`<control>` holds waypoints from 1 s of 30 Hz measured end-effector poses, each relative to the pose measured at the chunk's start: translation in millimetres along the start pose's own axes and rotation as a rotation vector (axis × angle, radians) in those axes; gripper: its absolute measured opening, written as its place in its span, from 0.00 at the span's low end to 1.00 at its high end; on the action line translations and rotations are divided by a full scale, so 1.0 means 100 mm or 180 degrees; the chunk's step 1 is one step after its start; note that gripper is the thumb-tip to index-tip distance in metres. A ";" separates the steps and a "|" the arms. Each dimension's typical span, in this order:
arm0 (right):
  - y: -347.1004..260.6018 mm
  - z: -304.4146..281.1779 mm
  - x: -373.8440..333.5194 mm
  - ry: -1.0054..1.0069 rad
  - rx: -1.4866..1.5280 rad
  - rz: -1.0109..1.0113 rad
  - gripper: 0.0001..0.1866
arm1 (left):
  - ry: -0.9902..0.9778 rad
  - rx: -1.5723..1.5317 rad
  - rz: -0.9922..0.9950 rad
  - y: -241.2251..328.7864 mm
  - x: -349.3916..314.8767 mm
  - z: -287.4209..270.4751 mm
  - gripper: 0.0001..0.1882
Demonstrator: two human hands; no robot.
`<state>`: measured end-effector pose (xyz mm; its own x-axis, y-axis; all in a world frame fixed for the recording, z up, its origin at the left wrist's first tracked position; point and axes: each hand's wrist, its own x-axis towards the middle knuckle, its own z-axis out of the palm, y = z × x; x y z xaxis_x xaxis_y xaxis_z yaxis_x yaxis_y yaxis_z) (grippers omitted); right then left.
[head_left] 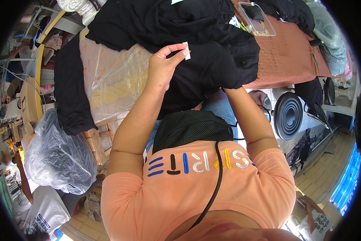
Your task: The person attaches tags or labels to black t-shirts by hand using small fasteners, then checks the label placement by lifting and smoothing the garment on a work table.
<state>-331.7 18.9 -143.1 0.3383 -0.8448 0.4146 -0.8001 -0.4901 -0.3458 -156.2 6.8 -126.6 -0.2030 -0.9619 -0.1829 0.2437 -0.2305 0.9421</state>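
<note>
Between the thumb and index finger of my left hand (163,66) is pinched a small white tag (187,51), held upright above the black cloth (212,56). The cloth lies in loose folds over the table and hangs down toward my lap. My right forearm (251,114) reaches in under the cloth's near right edge, so the fabric hides my right hand and its fingers. Another white piece (176,1) shows on the cloth at the top edge of the view.
Clear plastic sheeting (112,80) covers the table at left, beside a hanging black cloth strip (72,84). A clear plastic box (257,20) sits on the brown cover (287,54) at right. A stuffed clear bag (58,156) stands left. People are nearby at both sides.
</note>
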 end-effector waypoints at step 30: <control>0.00 0.05 -0.01 0.0116 -0.0067 -0.0039 0.09 | -0.0057 -0.0017 -0.0139 0.05 0.02 -0.07 0.14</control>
<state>-329.1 18.5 -147.9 0.3301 -0.8302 0.4492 -0.8064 -0.4954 -0.3229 -148.5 2.8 -124.1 -0.2305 -0.9482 -0.2186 0.2392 -0.2729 0.9318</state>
